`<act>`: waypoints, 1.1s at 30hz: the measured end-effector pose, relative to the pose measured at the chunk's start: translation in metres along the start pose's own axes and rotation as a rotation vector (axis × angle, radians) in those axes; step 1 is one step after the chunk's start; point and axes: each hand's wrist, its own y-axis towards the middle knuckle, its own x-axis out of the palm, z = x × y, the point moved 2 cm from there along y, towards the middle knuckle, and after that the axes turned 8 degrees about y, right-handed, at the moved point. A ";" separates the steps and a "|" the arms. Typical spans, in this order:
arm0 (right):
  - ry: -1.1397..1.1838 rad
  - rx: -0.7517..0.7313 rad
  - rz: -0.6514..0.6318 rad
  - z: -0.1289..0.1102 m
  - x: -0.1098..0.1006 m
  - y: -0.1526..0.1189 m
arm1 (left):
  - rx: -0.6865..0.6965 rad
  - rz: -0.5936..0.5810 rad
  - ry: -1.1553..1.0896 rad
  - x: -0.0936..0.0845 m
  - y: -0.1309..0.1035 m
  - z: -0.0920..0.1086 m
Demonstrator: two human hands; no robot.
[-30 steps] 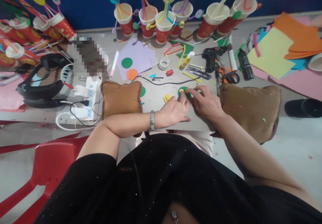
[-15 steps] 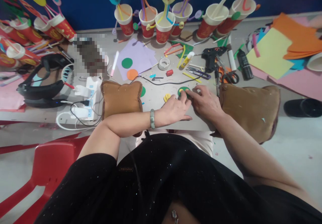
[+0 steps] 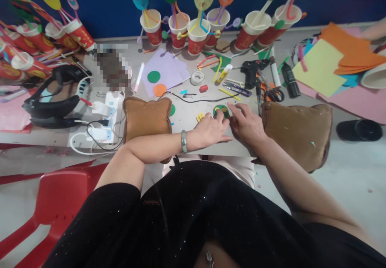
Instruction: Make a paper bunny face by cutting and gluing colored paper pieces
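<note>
A green paper oval [image 3: 216, 109] with yellow pieces on it lies on the table before me. My left hand [image 3: 211, 130] rests with its fingertips on the oval's lower left part, fingers apart. Just right of the oval is my right hand [image 3: 247, 124], its fingers spread and holding nothing; the index fingertip is near the oval's edge. Small yellow paper pieces [image 3: 200, 117] lie beside my left hand. A red cap [image 3: 204, 88], a roll of tape [image 3: 197, 78] and a glue stick [image 3: 224, 74] are farther back.
Brown cushions [image 3: 147, 117] flank my arms. A cable [image 3: 205, 100] crosses the table. Behind stand paper cups [image 3: 196, 39] with paper faces. Scissors [image 3: 274, 95], a glue gun [image 3: 252, 73] and coloured paper [image 3: 322, 67] are to the right, where another person's hand shows at the edge.
My right index finger has lifted back from the oval, showing more of its right side. My left hand stays on it. The whole view has shifted slightly.
</note>
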 end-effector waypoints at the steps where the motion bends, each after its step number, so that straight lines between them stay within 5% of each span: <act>1: 0.001 -0.007 0.000 0.000 0.000 0.000 | -0.003 0.000 0.001 0.000 0.000 0.000; 15: 0.026 -0.081 -0.037 0.002 0.002 0.001 | 0.003 0.001 0.022 0.004 0.000 0.000; 23: 0.063 0.028 0.134 0.004 0.006 -0.007 | 0.015 0.007 0.009 0.003 -0.003 0.003; 33: 0.039 -0.021 0.070 0.002 0.003 -0.004 | -0.013 -0.003 0.036 -0.001 -0.004 0.004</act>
